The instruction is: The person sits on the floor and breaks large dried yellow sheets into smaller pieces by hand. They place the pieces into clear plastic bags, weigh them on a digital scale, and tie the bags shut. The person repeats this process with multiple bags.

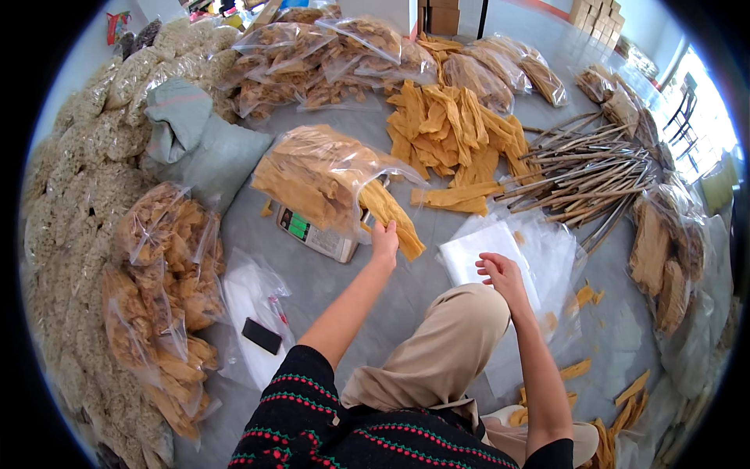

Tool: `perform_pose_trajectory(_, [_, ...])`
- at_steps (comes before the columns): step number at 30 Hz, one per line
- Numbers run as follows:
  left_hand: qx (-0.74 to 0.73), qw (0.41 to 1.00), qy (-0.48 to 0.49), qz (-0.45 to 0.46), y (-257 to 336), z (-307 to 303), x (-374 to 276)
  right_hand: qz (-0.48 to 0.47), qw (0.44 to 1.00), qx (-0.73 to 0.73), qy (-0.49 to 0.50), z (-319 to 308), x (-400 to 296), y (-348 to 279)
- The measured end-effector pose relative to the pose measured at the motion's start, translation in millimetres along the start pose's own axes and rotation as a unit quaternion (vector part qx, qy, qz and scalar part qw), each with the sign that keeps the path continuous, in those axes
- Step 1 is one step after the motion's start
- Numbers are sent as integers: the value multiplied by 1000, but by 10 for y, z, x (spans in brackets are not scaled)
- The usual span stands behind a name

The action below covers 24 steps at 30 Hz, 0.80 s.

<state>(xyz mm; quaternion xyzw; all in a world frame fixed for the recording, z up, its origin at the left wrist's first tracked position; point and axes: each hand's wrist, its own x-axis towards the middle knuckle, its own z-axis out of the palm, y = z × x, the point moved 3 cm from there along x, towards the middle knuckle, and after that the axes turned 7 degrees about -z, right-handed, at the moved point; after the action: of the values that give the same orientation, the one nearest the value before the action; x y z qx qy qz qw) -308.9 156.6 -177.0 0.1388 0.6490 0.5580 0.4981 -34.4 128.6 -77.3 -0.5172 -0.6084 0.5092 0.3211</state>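
Note:
My left hand [385, 243] grips a long yellow strip of what looks like dried bean curd skin [391, 214]. The strip's far end lies in the mouth of a clear plastic bag [319, 176] filled with similar sheets. That bag rests on a digital scale [319, 237] with a lit green display, and it hides most of the weighing plate. My right hand [501, 274] is empty, fingers loosely curled and apart, beside my raised knee. Beneath it lies a stack of white and clear plastic bags [486, 249]; contact cannot be made out.
A loose heap of yellow sheets [451, 126] lies ahead, with a bundle of thin sticks [586, 170] to its right. Filled bags [164, 258], a grey woven sack [205, 146] and pale bagged goods [76, 246] line the left. A black phone [261, 336] lies on plastic bags [246, 293].

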Motion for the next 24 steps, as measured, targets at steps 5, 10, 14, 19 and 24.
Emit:
perform_pose_trajectory(5, [-50,998,37,19,221,-63,202,20,1000,3,11,-34,-26,9])
perform_pose_trajectory(10, [-114,985,92,95,367,-203,497,5,1000,9,14,11,-28,-39])
perform_pose_trajectory(14, [-264,964,35,4,638,127,229,4,999,-11,36,-82,-42,82])
perform_pose_trajectory(19, [-257,966,-40,-16,863,262,43,2,999,-26,36,-92,-51,85])
perform_pose_trajectory(24, [-273,958,35,77,968,170,474,-15,998,-44,36,-57,-5,93])
